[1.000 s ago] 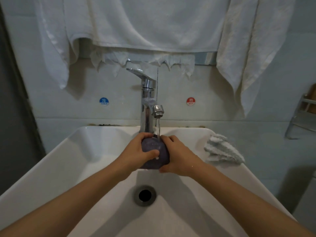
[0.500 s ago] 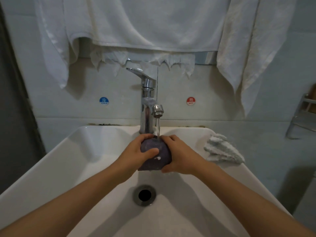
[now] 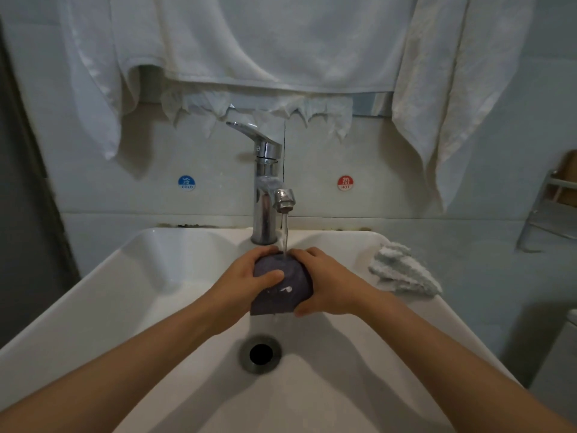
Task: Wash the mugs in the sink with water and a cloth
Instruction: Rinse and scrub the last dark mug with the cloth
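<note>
A dark purple mug (image 3: 285, 292) is held over the white sink (image 3: 150, 276), right under the chrome tap (image 3: 268, 189). Water runs from the spout onto the mug's upper end. My left hand (image 3: 246, 279) grips the mug from the left, thumb laid across its side. My right hand (image 3: 327, 284) grips it from the right, fingers curled over the top and thumb beneath. The mug is tilted, its lower end toward the drain. A crumpled pale cloth (image 3: 402, 271) lies on the sink's right rim, apart from both hands.
The drain (image 3: 260, 354) sits open below the mug. White towels (image 3: 265, 42) hang on the wall above the tap. Cold and hot stickers flank the tap. A metal rack (image 3: 549, 214) stands at the right edge.
The mug has tilted slightly, its lower end now showing further down between my hands. Both hands keep their grip under the running water.
</note>
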The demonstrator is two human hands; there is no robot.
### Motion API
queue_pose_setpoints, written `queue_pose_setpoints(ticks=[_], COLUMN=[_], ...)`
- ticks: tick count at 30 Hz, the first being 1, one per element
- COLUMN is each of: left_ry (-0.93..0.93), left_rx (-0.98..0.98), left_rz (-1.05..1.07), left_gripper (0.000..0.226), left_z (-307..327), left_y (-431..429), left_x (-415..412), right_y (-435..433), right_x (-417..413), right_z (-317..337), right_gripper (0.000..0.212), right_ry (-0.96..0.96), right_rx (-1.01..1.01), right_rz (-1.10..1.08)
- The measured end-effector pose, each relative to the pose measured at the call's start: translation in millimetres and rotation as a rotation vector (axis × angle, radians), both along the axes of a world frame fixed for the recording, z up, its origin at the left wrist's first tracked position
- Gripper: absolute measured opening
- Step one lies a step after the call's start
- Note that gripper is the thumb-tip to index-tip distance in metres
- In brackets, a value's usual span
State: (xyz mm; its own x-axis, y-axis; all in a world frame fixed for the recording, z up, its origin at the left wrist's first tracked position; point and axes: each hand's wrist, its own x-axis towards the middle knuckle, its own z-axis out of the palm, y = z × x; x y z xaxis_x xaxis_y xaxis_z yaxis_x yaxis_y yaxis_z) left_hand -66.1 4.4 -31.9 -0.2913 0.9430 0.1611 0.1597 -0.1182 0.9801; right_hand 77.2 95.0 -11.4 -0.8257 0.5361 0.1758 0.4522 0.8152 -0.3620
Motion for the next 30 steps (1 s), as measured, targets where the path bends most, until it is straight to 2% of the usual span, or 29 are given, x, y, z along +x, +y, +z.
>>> queue_pose_setpoints(ticks=[4,7,10,12,17,19,21,23,27,30], left_ry=[-0.046,0.018,0.149,0.233,0.155,0.105,0.063,0.105,0.162,0.217], left_rx=[-0.053,-0.089,-0.099,-0.109,-0.091,-0.066,-0.057,-0.055,-0.065,-0.079], left_rz=[-0.106,-0.18,-0.202,-0.165,-0.023,0.054,0.111,0.15,0.146,0.102], left_gripper=[0.069,0.088,0.106,0.114,0.111,0.1,0.088,0.081,0.082,0.077], left_z=[2,8,12,11,-3,-9,-14,-17,-21,-27], left_y=[-1,-4,-10,-15,-22,-20,-18,-17,-15,-10], left_x=[-3,-5,-5,-2,2,5,7,8,4,6], right_y=[6,11,18,18,16,12,3,-9,-21,-18], right_x=[1,4,10,15,15,14,10,0,-5,9], right_z=[0,2,7,11,11,12,15,10,-6,-11], right_gripper=[0.095,0.093,0.09,0.081,0.064,0.057,0.052,0.055,0.069,0.075], right_ry=[0.001,0.01,0.055,0.078,0.117,0.106,0.0,-0.119,-0.226,-0.245], right_rx=[-0.022,-0.063,-0.248,-0.373,-0.474,-0.369,-0.134,0.033,0.176,0.123], right_rz=[0.004,-0.007,-0.022,-0.018,0.001,0.026,0.046,0.092,0.039,0.033])
